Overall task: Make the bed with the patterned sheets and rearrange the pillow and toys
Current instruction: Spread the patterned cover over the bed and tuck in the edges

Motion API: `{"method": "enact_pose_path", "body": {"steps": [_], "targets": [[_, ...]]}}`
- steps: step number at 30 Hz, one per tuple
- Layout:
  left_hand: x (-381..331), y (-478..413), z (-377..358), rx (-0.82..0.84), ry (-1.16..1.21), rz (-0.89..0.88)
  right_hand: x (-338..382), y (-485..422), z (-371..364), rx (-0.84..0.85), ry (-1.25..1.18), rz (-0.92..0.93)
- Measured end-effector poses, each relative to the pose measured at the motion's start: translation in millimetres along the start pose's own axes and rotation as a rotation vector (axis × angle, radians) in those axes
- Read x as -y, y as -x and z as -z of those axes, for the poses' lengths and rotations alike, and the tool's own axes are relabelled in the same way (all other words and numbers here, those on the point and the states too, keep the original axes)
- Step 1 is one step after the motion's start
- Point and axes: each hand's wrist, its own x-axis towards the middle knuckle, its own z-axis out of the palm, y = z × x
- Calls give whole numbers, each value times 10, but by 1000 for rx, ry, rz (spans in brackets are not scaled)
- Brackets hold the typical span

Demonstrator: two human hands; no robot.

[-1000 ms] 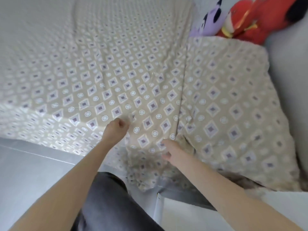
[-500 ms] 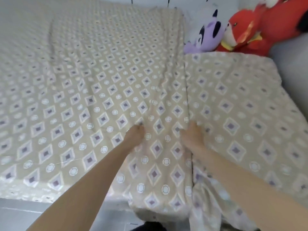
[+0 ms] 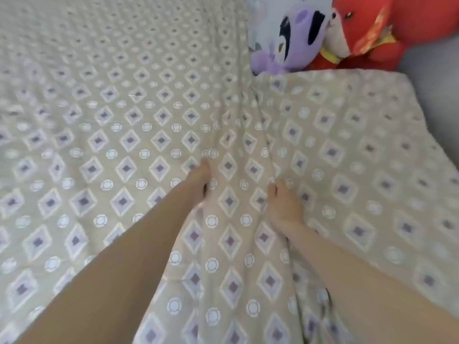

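A plain grey surface (image 3: 437,78) fills the far right edge, smooth and unmarked; whether it is a wall or a padded headboard cannot be told. At the top, a small pale bluish-white patch (image 3: 260,21) shows, too blurred to identify.

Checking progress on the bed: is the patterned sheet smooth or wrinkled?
Spread but wrinkled: long creases run up the patterned sheet from between the left hand and right hand toward the plush toys.
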Motion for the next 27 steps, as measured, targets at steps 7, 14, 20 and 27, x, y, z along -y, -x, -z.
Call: {"method": "enact_pose_path", "body": {"steps": [7, 14, 20, 27], "targets": [[-178, 92, 95, 67, -24, 129, 24, -158, 225, 264, -140, -78], [-166, 82, 299, -369, -490, -370, -2, -98, 377, 194, -238, -86], [-340, -69, 294, -229, -464, -104, 71, -256, 448, 307, 196, -4], [-847, -314, 193, 6, -277, -21, 540, -835, 708, 274, 114, 1]]}}
